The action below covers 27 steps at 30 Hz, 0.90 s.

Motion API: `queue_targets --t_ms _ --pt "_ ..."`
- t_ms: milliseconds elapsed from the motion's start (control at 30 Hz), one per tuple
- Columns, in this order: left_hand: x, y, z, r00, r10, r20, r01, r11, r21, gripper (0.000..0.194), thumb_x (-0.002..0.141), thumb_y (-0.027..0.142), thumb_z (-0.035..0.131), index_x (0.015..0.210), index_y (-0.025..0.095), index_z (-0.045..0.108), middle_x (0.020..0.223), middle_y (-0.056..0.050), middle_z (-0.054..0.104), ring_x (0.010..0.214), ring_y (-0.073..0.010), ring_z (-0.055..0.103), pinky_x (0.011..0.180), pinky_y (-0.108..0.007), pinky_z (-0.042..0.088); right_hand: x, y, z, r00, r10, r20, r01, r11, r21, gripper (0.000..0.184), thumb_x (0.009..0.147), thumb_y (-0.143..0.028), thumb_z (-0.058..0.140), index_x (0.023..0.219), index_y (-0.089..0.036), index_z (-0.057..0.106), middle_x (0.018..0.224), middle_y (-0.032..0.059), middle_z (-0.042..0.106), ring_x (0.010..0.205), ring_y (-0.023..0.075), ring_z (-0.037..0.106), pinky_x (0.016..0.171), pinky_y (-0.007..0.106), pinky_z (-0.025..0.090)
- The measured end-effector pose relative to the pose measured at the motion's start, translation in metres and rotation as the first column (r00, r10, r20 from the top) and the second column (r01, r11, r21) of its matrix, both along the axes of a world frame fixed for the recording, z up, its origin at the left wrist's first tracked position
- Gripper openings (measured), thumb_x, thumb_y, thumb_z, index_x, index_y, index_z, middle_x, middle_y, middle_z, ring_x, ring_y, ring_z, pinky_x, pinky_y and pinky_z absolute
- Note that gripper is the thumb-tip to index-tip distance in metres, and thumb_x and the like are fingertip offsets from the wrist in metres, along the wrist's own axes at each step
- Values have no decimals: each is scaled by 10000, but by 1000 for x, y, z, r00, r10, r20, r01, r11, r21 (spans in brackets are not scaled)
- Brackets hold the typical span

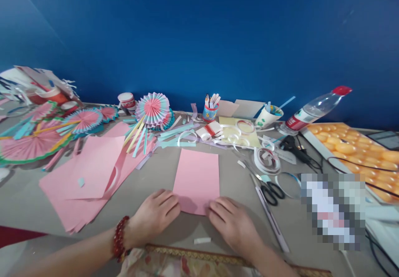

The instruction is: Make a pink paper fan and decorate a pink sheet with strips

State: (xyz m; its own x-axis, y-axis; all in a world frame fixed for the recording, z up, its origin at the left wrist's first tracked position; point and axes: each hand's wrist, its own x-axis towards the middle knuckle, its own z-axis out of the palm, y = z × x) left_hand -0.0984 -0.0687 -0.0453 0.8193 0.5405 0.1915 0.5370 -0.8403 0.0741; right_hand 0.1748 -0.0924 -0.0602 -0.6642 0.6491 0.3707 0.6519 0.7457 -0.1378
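Observation:
A pink paper sheet (197,178) lies flat on the grey table (28,200) in front of me. My left hand (155,214), with a red bead bracelet on its wrist, presses the sheet's near left corner with fingers bent down on its edge. My right hand (232,221) presses the near right corner the same way. Neither hand lifts anything.
A stack of pink sheets (93,173) lies to the left, with folded paper fans (152,110) behind. Black-handled scissors (269,190), a ruler (271,216), tape rolls (266,160), a pen cup (210,110), a tilted plastic bottle (314,110) and an orange tray (358,148) are to the right.

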Motion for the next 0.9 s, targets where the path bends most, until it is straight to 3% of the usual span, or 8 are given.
queue_targets --t_ms 100,300,533,700,900 --pt "-2 -1 -3 1000 11 7 -11 998 -57 91 914 108 523 912 161 597 921 -58 610 838 -206 535 766 -353 446 5 -2 -3 1000 -16 -2 16 999 -45 195 904 -82 498 973 -184 650 935 62 688 856 191 587 775 315 481" --pt "-3 0 -3 989 91 117 -70 982 -172 138 942 118 487 884 169 601 915 -46 625 833 -191 547 764 -328 436 8 -1 5 993 -89 -74 78 987 -140 146 927 -127 515 845 -200 612 890 47 687 819 172 609 769 296 483" --pt "-4 10 0 923 282 263 -159 899 -408 99 950 178 515 881 188 585 909 -23 651 853 -165 600 779 -288 446 9 10 21 977 -174 -122 118 922 -369 112 917 -163 529 844 -209 600 890 31 674 836 181 613 767 309 451" --pt "-2 13 -1 912 320 257 -176 870 -460 98 939 175 525 863 187 585 882 -25 656 818 -170 604 749 -286 444 1 12 24 972 -204 -119 141 907 -396 66 905 -159 557 882 -205 598 861 23 664 828 183 596 750 303 420" --pt "-2 17 2 918 308 249 -158 861 -483 152 943 195 499 837 185 608 873 -37 643 808 -165 603 738 -272 448 -16 14 19 987 -146 -64 109 910 -401 112 915 -158 582 810 -197 586 842 18 645 788 172 567 706 279 402"
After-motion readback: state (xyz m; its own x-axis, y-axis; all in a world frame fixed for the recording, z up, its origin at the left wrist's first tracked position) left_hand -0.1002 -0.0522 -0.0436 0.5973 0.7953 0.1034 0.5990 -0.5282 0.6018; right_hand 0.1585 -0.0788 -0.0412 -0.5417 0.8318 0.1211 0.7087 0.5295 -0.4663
